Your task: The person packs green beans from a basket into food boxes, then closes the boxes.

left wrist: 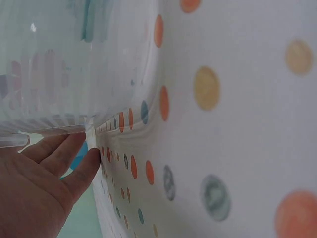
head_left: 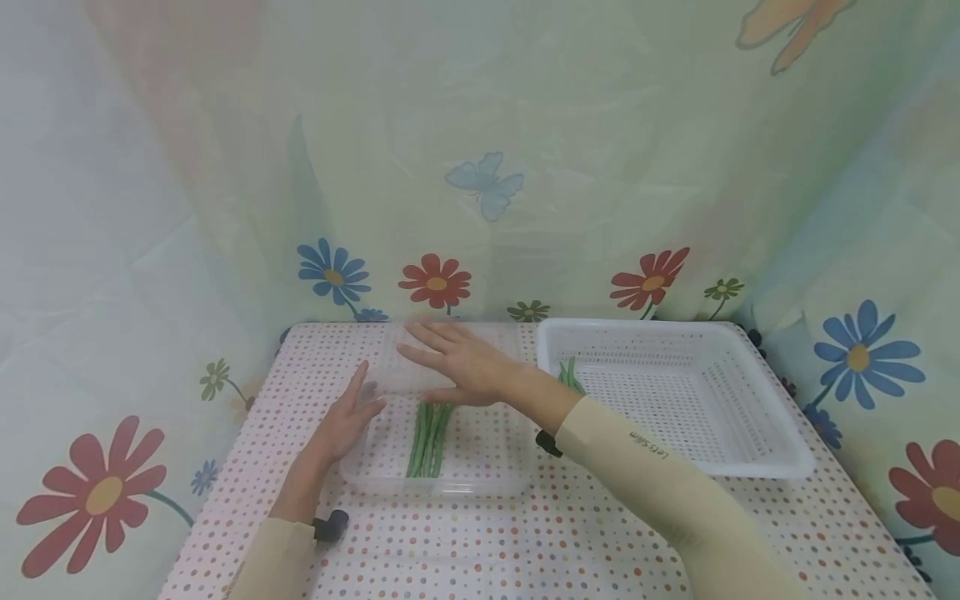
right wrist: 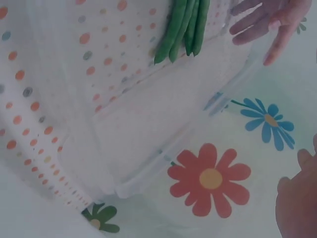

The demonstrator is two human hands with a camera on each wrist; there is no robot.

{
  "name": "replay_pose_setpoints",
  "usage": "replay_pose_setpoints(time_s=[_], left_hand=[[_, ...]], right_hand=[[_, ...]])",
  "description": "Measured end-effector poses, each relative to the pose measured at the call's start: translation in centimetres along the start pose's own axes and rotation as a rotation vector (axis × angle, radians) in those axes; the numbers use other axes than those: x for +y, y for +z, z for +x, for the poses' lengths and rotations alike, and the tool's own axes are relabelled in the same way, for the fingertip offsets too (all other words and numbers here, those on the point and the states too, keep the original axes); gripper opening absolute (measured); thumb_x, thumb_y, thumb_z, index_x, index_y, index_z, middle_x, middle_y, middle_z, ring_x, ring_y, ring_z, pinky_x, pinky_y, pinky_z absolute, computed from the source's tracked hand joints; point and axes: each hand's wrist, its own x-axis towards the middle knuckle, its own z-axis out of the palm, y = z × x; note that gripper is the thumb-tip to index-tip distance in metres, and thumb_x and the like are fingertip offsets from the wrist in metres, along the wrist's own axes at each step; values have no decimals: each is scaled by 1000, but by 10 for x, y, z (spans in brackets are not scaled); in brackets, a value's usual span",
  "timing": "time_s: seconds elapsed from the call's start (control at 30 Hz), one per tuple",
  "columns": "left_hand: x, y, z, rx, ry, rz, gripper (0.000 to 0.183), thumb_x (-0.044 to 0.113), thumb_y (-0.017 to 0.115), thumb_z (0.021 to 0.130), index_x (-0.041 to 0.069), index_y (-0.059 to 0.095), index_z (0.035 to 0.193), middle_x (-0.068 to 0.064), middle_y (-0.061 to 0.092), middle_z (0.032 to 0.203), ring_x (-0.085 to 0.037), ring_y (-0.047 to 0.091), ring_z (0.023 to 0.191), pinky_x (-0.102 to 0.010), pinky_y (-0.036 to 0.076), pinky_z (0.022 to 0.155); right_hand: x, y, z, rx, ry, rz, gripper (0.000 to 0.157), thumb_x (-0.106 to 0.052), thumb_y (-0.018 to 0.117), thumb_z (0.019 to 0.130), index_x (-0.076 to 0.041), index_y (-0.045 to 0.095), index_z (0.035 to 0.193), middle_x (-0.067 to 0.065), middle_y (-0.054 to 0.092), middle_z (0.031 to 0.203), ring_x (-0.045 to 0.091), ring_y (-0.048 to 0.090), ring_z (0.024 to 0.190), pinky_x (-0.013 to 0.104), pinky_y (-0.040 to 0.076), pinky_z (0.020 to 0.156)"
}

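Green beans (head_left: 430,440) lie in a bundle inside a clear plastic container (head_left: 487,486) on the table. My left hand (head_left: 347,425) is at the container's left side, its fingers extended along the wall; the left wrist view shows fingertips (left wrist: 74,141) right at the container's lower edge. My right hand (head_left: 468,365) reaches over the far part of the container with fingers spread, slightly blurred, and holds nothing. In the right wrist view, part of the right hand (right wrist: 299,198) shows at the edge, apart from the container.
A white perforated basket (head_left: 780,442) stands to the right, with a few more green beans (head_left: 572,375) at its left side, partly hidden by my right forearm. The dotted tablecloth (head_left: 420,550) covers the table. A flowered curtain (head_left: 585,167) hangs close behind and at both sides.
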Motion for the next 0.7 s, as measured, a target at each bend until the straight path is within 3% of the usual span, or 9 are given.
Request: replay_pose_setpoints(time_s=[0.2, 0.47, 0.7], left_hand=[[0, 0, 0, 7, -2, 12, 80, 45, 52, 107, 40, 0, 168, -13, 23, 173, -39, 19, 160, -68, 11, 127], [0, 0, 0, 9, 11, 22, 80, 47, 53, 107, 43, -1, 167, -15, 25, 173, -40, 22, 159, -67, 12, 127], [-1, 0, 0, 7, 18, 1, 80, 44, 53, 107, 42, 0, 167, -14, 25, 172, -40, 22, 159, -67, 12, 128]], right_hand=[[0, -4, -3, 11, 24, -30, 89, -71, 53, 98, -28, 19, 168, 6, 10, 177, 31, 8, 164, 62, 6, 132], [6, -8, -10, -19, 56, -27, 91, -73, 50, 98, -29, 15, 169, 1, 0, 178, 28, 0, 165, 60, 4, 132], [17, -6, -24, -42, 125, 21, 93, -76, 50, 96, -31, 13, 169, -1, 2, 178, 28, -1, 165, 61, -1, 132]])
